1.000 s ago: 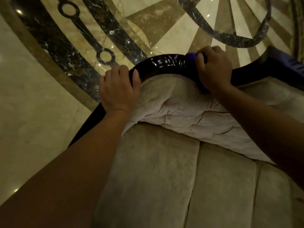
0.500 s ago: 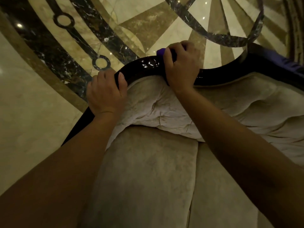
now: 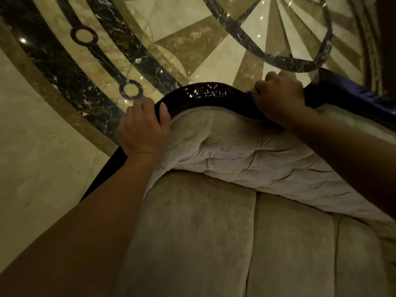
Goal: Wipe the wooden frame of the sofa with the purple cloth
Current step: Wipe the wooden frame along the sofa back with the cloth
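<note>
Head view shows the right hand (image 3: pixel 279 99) curled into a fist over the glossy dark wooden frame (image 3: pixel 205 94) of the sofa, clamped on a purple cloth (image 3: pixel 249 93) of which only one small corner peeks out at the left of the knuckles, pressed against the curved top rail. To the left along the same rail, the left hand (image 3: pixel 142 127) grips the frame itself, thumb on the near face and the fingers wrapped over the far edge. Two bare forearms reach in from the near side. Between and below the two hands lies the pale tufted velvet backrest (image 3: pixel 240 151), with two buttons visible in it. Nearer sit beige seat cushions (image 3: pixel 199 232), three panels parted by two seams. Beyond the frame spreads a polished marble floor (image 3: pixel 192 39) inlaid with dark bands and two small rings.
</note>
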Action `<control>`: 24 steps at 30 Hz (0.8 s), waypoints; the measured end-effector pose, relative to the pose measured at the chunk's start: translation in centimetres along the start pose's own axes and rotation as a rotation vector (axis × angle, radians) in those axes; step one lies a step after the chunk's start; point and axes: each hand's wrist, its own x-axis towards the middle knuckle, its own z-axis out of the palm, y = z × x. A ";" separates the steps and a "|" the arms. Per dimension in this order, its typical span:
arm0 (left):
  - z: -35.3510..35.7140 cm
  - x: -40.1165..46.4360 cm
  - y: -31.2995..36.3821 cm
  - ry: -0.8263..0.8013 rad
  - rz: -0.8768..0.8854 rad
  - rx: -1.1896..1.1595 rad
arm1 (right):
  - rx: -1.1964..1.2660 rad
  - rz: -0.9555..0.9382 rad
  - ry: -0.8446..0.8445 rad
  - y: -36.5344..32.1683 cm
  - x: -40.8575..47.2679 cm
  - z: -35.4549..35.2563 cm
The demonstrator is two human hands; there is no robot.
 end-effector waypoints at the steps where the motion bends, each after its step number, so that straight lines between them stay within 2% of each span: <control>1: 0.1 -0.2 0.1 -0.017 0.003 0.003 | -0.075 -0.028 -0.046 0.5 -0.1 -0.3; 5: -0.3 0.0 0.4 -0.029 0.004 -0.022 | -0.361 -0.115 -0.225 1.4 0.6 -3.1; 8: -0.3 -0.1 0.2 -0.037 -0.007 -0.020 | -0.527 -0.184 -0.262 1.8 0.1 -4.7; 12: -0.1 -0.2 0.4 -0.030 -0.007 -0.023 | -0.622 -0.245 -0.280 1.8 -0.7 -7.3; 15: -0.1 0.0 0.4 -0.012 -0.008 -0.022 | -0.588 -0.266 -0.275 1.9 -1.2 -9.9; 18: -0.2 0.0 0.2 -0.031 -0.019 -0.032 | -0.545 -0.242 -0.189 1.6 -1.9 -12.1; 21: -1.3 0.0 -0.1 -0.085 -0.046 -0.101 | -0.294 -0.125 -0.123 -0.4 -4.1 -13.7; 24: -2.1 -0.5 -0.5 -0.136 -0.029 -0.229 | 0.074 -0.070 -0.158 -2.2 -8.2 -13.6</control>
